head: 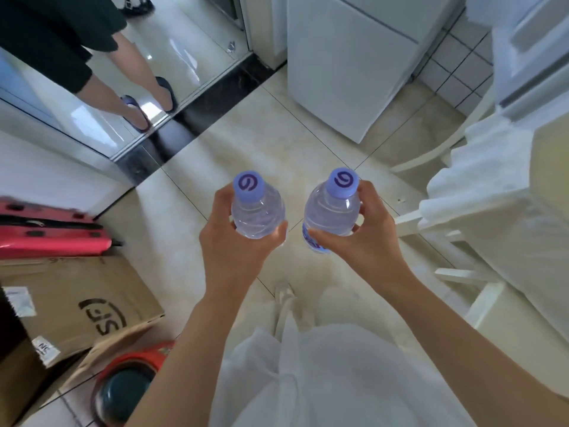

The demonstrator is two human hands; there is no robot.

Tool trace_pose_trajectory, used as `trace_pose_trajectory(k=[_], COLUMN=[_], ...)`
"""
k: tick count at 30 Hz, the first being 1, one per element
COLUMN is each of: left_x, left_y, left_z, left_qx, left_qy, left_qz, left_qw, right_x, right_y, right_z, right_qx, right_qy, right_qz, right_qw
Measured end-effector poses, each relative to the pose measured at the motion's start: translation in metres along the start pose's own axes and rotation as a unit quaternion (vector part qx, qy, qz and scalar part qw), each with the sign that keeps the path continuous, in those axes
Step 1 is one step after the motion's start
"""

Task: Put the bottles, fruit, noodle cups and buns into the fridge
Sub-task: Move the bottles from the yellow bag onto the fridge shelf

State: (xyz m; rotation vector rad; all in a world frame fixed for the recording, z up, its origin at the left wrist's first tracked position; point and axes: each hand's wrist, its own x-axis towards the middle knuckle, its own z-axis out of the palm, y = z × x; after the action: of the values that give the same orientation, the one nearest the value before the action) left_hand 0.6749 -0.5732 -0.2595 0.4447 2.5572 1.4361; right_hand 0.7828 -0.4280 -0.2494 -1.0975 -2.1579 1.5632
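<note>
Two clear water bottles with lilac caps are held upright over the tiled floor. My left hand [235, 245] grips the left bottle [257, 211] around its body. My right hand [366, 235] grips the right bottle [332, 212], whose blue label shows under my thumb. A white fridge [348, 66] stands ahead at the upper middle with its door shut. No fruit, noodle cups or buns are in view.
A white chair [431, 217] draped with white cloth and a pale table [542, 192] stand at the right. A cardboard box [77, 306], a red case [49, 232] and a red bin [129, 386] lie at the left. Another person's legs [135, 87] stand at the upper left.
</note>
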Motion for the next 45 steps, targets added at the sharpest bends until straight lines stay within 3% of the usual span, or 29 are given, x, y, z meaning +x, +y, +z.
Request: trace_pose_trajectory(k=[9,26,35,45], left_x=[0.107,0.355,0.508,0.657], left_y=[0.000,0.056,0.062,0.102], left_z=[-0.013,0.060,0.082,0.099], left_qx=[-0.015,-0.050,-0.056,-0.080], left_qy=[0.020,-0.014,-0.112,-0.242], left_qz=[0.025,0.059,0.129,0.201], left_qw=[0.999,0.997,0.984,0.946], right_x=[0.091,0.335,0.438,0.507], right_y=[-0.044,-0.123,-0.168,-0.208], right_z=[0.029,0.038,0.066,0.094], right_qx=[0.000,0.039,0.044,0.105], right_qy=[-0.008,0.048,0.146,0.276], right_qz=[-0.003,-0.008,0.009,0.066], right_qw=[1.000,0.998,0.988,0.953])
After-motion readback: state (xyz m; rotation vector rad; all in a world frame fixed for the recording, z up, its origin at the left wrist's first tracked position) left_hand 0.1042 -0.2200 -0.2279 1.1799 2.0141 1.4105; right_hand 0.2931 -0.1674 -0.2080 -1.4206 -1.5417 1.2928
